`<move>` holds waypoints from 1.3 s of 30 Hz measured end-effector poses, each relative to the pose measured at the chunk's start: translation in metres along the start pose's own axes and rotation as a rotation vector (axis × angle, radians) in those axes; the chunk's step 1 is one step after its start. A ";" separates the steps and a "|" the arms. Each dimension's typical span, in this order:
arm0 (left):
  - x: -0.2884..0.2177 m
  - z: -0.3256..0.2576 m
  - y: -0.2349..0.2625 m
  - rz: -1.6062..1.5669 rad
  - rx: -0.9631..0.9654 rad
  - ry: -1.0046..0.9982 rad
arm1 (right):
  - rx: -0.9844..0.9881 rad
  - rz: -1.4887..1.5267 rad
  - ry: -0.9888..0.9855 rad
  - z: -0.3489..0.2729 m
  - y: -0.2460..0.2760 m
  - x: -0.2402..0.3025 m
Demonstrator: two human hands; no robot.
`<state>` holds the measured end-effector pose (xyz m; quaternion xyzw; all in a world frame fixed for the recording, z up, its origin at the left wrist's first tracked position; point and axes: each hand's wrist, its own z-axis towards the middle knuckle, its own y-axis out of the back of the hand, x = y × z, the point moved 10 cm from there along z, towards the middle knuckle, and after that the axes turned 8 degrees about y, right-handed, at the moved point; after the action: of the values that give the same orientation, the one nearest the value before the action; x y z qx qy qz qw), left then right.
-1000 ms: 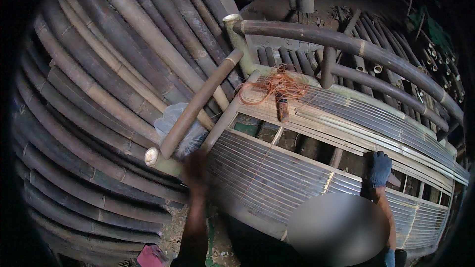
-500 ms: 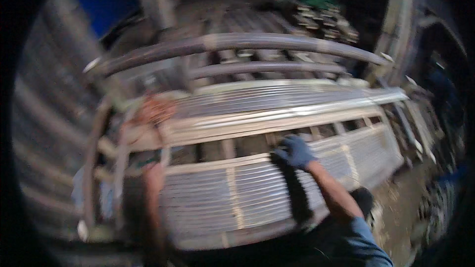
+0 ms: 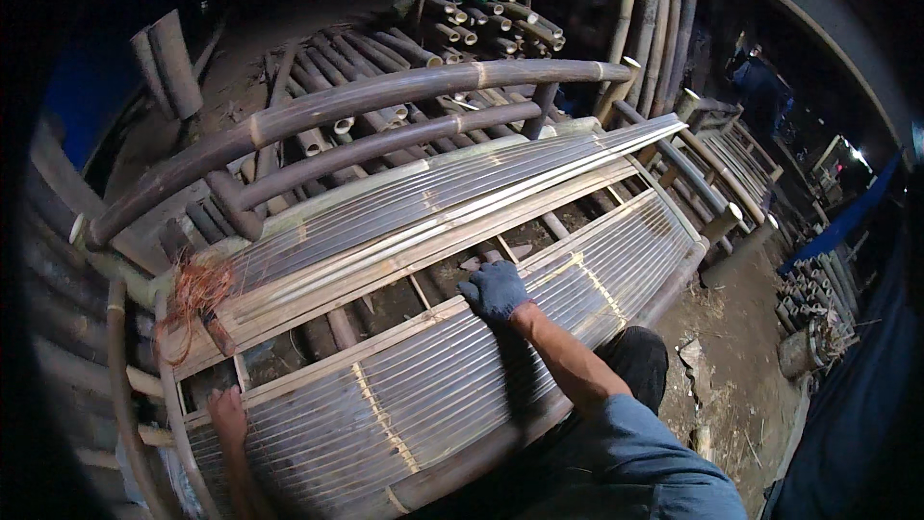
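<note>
Two hands on slatted bamboo panel [image 3: 433, 395] laid across bench frame [image 3: 366, 101]. My gloved right hand [image 3: 494, 289] curls fingers over panel's upper edge; bare left hand [image 3: 227, 414] presses flat at near corner. Step looks like seating panel; next needs even push, edges aligned to frame rail.

Both hands on slatted seat [image 3: 462, 366], backrest [image 3: 404, 212] behind

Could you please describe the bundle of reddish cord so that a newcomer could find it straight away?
Start at the long bamboo bench frame with its slatted panels. Follow the upper slat panel to its left end, above the bare left hand. The reddish cord bundle hangs there, the only loose, tangled, orange-red thing among straight pale slats.
</note>
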<state>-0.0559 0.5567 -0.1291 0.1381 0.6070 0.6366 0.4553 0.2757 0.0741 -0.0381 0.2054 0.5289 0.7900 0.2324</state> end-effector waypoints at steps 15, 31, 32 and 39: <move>-0.156 -0.002 0.162 -0.196 0.591 -0.134 | 0.590 1.067 0.400 0.126 0.028 0.375; 0.011 0.004 -0.007 0.046 0.400 0.259 | 0.653 0.036 0.209 0.136 -0.175 0.332; 0.014 0.006 -0.008 0.027 0.435 0.311 | 0.754 0.101 0.187 0.141 -0.206 0.345; 0.012 0.037 -0.071 -0.104 0.807 0.235 | 0.905 0.539 0.715 0.140 -0.282 0.423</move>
<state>-0.0064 0.5785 -0.1889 0.2007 0.8615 0.3355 0.3240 0.0565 0.5185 -0.2175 0.1325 0.7849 0.5390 -0.2754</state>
